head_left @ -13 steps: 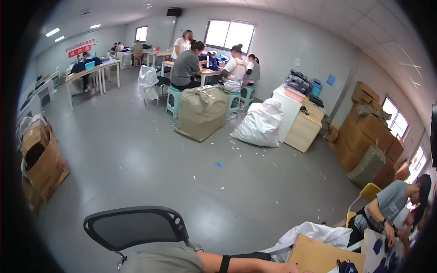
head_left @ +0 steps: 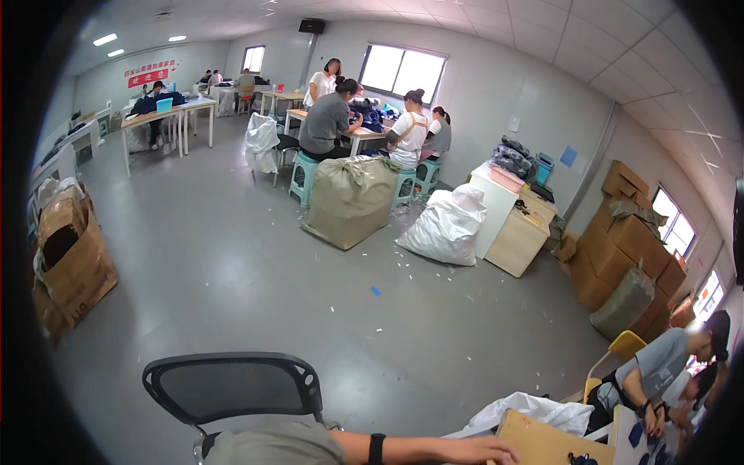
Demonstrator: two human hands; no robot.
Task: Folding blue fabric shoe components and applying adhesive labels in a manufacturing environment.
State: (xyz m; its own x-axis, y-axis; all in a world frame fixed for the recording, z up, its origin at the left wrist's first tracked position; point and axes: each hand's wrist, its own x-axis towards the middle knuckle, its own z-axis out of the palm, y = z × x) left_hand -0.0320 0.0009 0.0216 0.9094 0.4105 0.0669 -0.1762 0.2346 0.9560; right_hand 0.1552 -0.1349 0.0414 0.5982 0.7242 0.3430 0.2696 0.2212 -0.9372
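Observation:
My left arm (head_left: pixel 418 448) reaches from a grey-green sleeve across the bottom of the view, a black band round it. At its end my left hand (head_left: pixel 490 450) lies at the left edge of a light wooden tabletop (head_left: pixel 542 440). Its fingers stretch out loosely over the surface, with nothing seen in them. A small dark navy item (head_left: pixel 581 459) lies on the same tabletop, apart from the hand and cut by the lower edge. My right hand is out of view.
A black mesh chair back (head_left: pixel 232 385) stands at lower left. White sacking (head_left: pixel 535 412) lies behind the tabletop. Co-workers (head_left: pixel 659 372) sit at right; others work at far tables. A tan sack (head_left: pixel 353 203), a white sack (head_left: pixel 446 226) and cartons (head_left: pixel 81 271) stand on the floor.
The view has tilted slightly, and the room appears a little lower and further right. My left hand shows more fully on the tabletop. A seated far worker has lowered an arm.

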